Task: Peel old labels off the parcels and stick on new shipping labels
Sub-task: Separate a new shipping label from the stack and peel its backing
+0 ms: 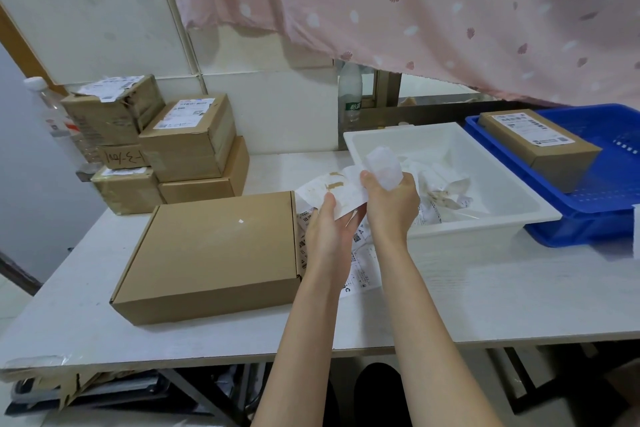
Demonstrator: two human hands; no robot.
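- The left hand (327, 229) pinches the lower edge of a peeled label (332, 192), thumb on top and fingers curled beneath; the right hand (389, 199) grips its upper end, already bunched into a wad above the fist.
- The flat box (214, 253) it likely came from lies just left of the hands, its top bare but for a small white scrap.
- Fresh labels (360, 253) lie on the table (485, 288) under the wrists, between box and white bin (485, 218).
- Risk: the label's gummy underside (brown cardboard fibres show on it) could cling to the fingers, or drop onto the fresh labels and spoil one.
- Risk: a careless toss may miss the bin, whose near rim sits just beside the right hand.
- Room: open table to the right and front; the stacked boxes (166, 142) crowd the far left, the blue crate (595, 218) the far right, and the curtain (415, 10) hangs low over the back.
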